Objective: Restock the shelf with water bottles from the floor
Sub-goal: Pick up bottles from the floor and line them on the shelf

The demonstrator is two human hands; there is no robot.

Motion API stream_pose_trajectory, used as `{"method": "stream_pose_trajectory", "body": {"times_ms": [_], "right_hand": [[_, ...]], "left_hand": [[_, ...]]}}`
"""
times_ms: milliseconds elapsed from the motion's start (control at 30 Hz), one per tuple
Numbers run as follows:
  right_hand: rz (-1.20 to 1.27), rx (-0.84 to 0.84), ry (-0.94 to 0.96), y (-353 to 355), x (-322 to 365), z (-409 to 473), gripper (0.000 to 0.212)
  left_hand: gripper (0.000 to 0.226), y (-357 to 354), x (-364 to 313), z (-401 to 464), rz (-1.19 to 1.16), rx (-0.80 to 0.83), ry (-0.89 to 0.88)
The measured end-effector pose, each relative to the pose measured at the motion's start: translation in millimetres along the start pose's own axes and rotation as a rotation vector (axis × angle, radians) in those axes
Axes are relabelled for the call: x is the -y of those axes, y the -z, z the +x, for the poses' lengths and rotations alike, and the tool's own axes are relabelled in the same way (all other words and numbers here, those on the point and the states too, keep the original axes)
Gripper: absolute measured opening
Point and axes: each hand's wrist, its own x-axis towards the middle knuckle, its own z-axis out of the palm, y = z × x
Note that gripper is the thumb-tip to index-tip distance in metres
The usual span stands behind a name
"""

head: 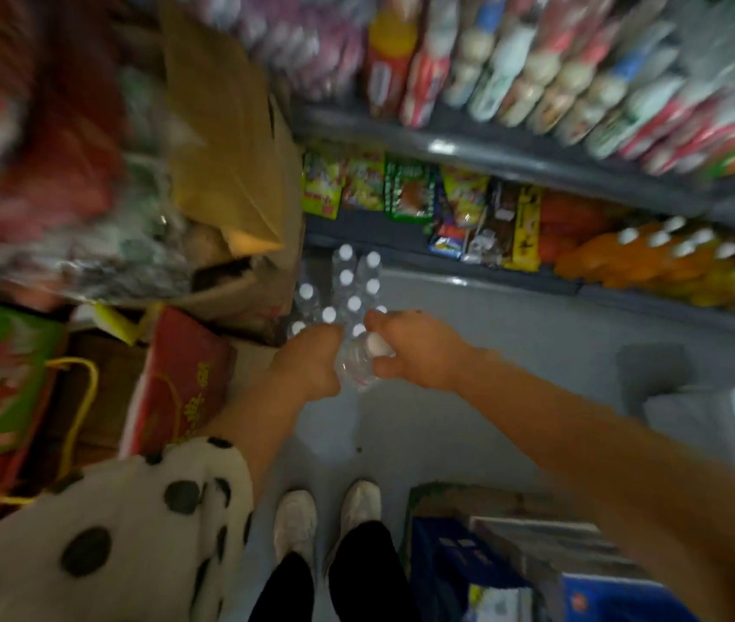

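One clear bottle (359, 368), white cap toward the right, held low over the grey floor (469, 397) between both hands. Right hand (410, 350) curled round its cap end; left hand (312, 363) against its other side, fingers hidden, so grip there impossible to tell. Just beyond, touching or nearly touching the hands, a cluster of white-capped bottles (347, 289) upright on the floor at the foot of the shelf (513, 157). Above them snack packets (406, 190) and orange drinks (644, 258) on the lower tier, blurred colourful packs on the tier above. Left, an open carton (231, 172) and a red box (181, 379). Below, two white shoes (325, 518) planted on the floor, a spotted sleeve (123, 531) at lower left.
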Motion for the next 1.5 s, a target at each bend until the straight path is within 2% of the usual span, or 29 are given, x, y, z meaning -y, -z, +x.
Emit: {"method": "stream_pose_trajectory", "body": {"times_ms": [167, 300, 433, 567, 633, 800, 900, 1033, 1167, 1233, 1367, 1500], "right_hand": [[-0.072, -0.088, 0.212, 170.9, 53.9, -103.3, 0.025], [-0.078, -0.213, 0.301, 283.5, 104.5, -180.5, 0.026], [-0.044, -0.337, 0.330, 356.6, 139.8, -235.1, 0.021], [0.038, -0.566, 0.290, 406.3, 155.8, -273.8, 0.037], [0.065, -0.620, 0.257, 424.2, 157.4, -287.5, 0.042], [0.048, -0.580, 0.229, 452.3, 177.7, -296.6, 0.044], [0.051, -0.604, 0.258, 473.6, 196.2, -294.2, 0.055], [0.074, -0.683, 0.360, 517.1, 223.2, -295.9, 0.033], [0.028, -0.751, 0.390, 577.2, 257.7, -293.7, 0.027], [0.025, -0.808, 0.401, 607.4, 274.5, -288.9, 0.020], [0.024, -0.908, 0.402, 666.7, 301.6, -260.0, 0.038], [0.052, -0.964, 0.409, 720.5, 316.0, -222.8, 0.027]], "left_hand": [[0.077, 106.1, -79.6, -62.5, -0.124, 0.003, -0.234], [0.066, 183.1, -154.3, -119.3, -0.283, -0.042, -0.423], [0.060, 242.6, -211.4, -164.9, -0.379, -0.076, -0.510], [0.053, 296.3, -258.3, -205.2, -0.331, -0.202, -0.554], [0.051, 319.8, -274.6, -221.5, -0.284, -0.304, -0.562], [0.048, 367.6, -305.5, -254.1, -0.241, -0.412, -0.573], [0.044, 392.1, -317.8, -269.8, -0.212, -0.436, -0.569], [0.028, 437.9, -331.2, -292.0, -0.211, -0.495, -0.588], [0.040, 503.1, -341.3, -312.0, -0.187, -0.582, -0.587], [0.036, 535.0, -344.5, -317.7, -0.188, -0.650, -0.583], [0.025, 595.3, -347.8, -318.7, -0.171, -0.754, -0.603], [0.028, 653.6, -346.9, -303.8, -0.199, -0.843, -0.596]]}}
